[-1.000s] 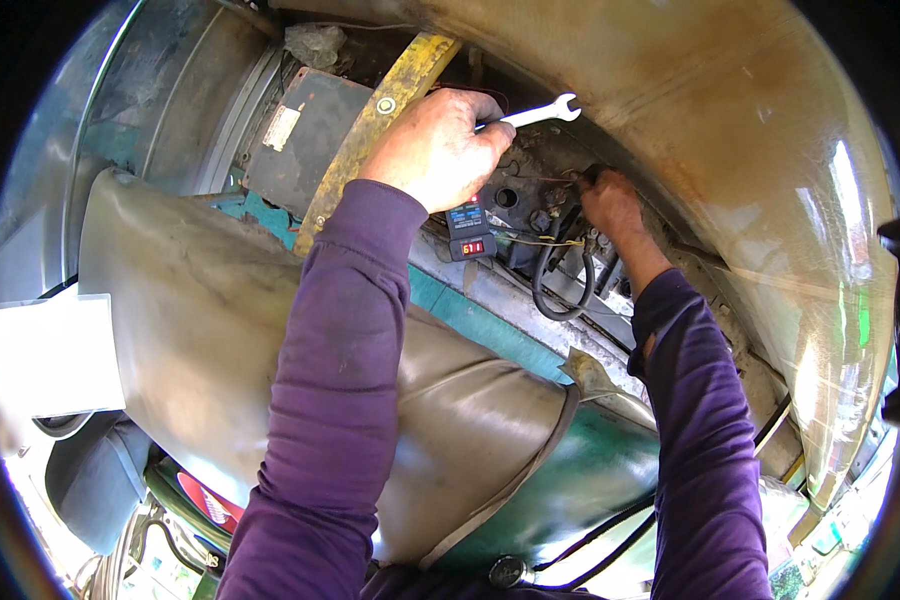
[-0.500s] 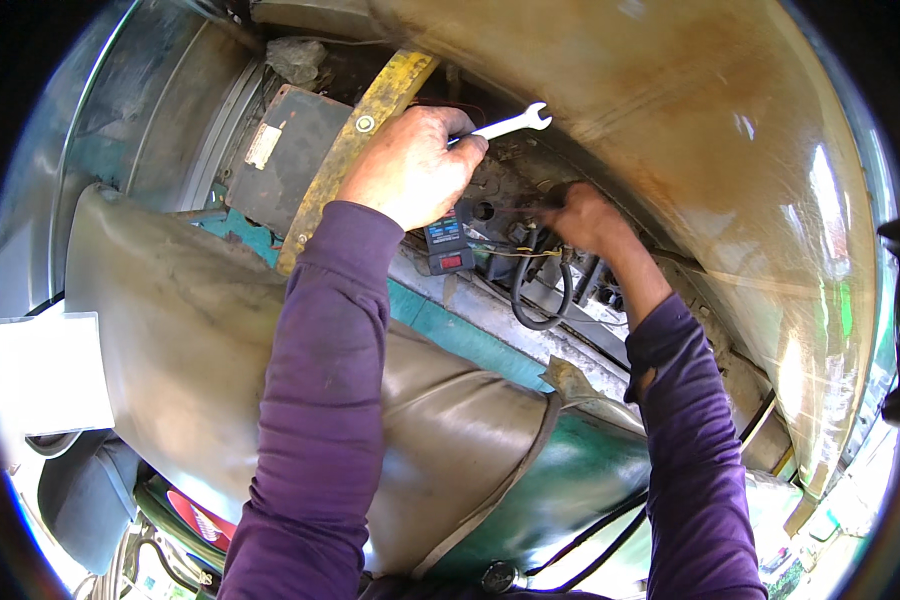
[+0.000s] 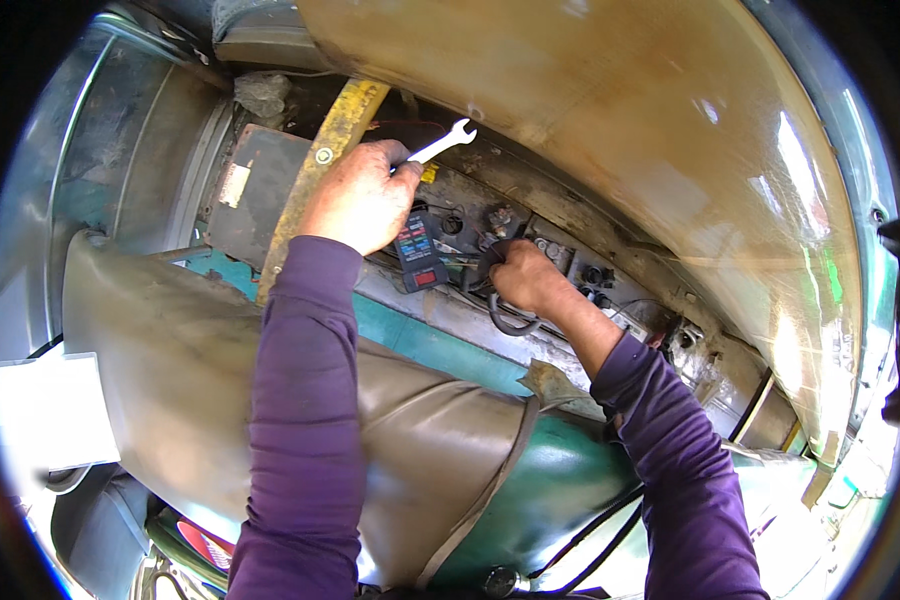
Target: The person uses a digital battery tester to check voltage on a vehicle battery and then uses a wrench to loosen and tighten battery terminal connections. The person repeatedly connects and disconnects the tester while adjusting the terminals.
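My left hand (image 3: 365, 195) is closed on a silver open-end wrench (image 3: 442, 146), its jaw end sticking out past the thumb to the upper right. Just below that hand lies a small dark handheld meter (image 3: 417, 255) with coloured labels and a red window. My right hand (image 3: 528, 278) is closed around the end of a thick black cable (image 3: 511, 325), which loops down below the fingers. The fingertips and the cable's very end are partly hidden. Behind the right hand sits a grimy battery top with dark caps (image 3: 595, 274).
A yellow metal bar (image 3: 322, 156) crosses over a dark grey box (image 3: 257, 190) at the left. A tan, shiny cover (image 3: 610, 130) arches above the recess. Nearer me, a brown sheet (image 3: 430, 420) drapes over a green panel (image 3: 570, 480).
My right hand has moved left and nearer, toward the meter, with the black cable's loop shifting along. The view has shifted a little; my left hand still holds the wrench.
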`<state>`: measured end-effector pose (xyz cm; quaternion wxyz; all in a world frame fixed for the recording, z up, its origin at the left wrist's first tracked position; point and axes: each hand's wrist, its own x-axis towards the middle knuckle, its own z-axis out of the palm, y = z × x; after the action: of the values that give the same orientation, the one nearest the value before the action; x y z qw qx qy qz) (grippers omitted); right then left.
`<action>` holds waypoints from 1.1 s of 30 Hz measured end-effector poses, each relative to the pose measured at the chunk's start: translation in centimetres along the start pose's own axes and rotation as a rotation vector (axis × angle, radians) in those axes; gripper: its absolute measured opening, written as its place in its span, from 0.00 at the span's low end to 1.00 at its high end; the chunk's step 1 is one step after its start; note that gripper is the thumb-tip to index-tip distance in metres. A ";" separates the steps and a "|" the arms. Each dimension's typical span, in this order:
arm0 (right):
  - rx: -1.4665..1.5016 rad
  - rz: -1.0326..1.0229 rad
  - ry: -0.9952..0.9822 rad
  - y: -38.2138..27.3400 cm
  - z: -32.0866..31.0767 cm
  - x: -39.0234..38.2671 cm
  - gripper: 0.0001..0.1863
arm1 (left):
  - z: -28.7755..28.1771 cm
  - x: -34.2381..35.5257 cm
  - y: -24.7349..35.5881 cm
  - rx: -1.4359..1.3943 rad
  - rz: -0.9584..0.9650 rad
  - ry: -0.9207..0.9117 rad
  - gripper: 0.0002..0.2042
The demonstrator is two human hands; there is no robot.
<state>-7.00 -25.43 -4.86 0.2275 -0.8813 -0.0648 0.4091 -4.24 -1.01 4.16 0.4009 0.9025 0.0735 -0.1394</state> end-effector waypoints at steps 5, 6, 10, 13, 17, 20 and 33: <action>0.156 0.020 0.170 -5.5 0.4 2.4 0.25 | -0.8 0.4 -0.8 -0.051 -0.203 0.167 0.17; 0.163 0.029 0.242 -6.6 0.2 3.2 0.25 | -1.1 0.4 -0.7 -0.082 -0.209 0.173 0.18; -0.311 -0.017 0.154 -7.7 -3.0 7.0 0.22 | -1.5 -0.4 0.5 -0.064 -0.282 0.030 0.20; -0.156 -0.105 0.308 -8.0 -3.7 9.9 0.19 | -0.9 -1.3 1.9 0.126 -0.133 -0.231 0.18; -0.032 -0.177 0.381 -8.7 -2.4 13.7 0.20 | -0.4 -1.6 3.1 0.053 0.080 -0.335 0.19; -0.168 -0.433 0.515 -10.0 -0.9 16.2 0.22 | 0.3 -1.8 3.5 -0.085 0.131 -0.369 0.19; -0.278 -0.394 0.340 -12.7 -1.7 22.2 0.16 | 0.5 -0.8 1.9 -0.170 -0.066 0.072 0.18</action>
<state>9.78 -8.11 -13.47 0.1874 -0.9304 -0.2508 0.1908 -4.66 -2.64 5.46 0.4684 0.8667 0.1291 -0.1132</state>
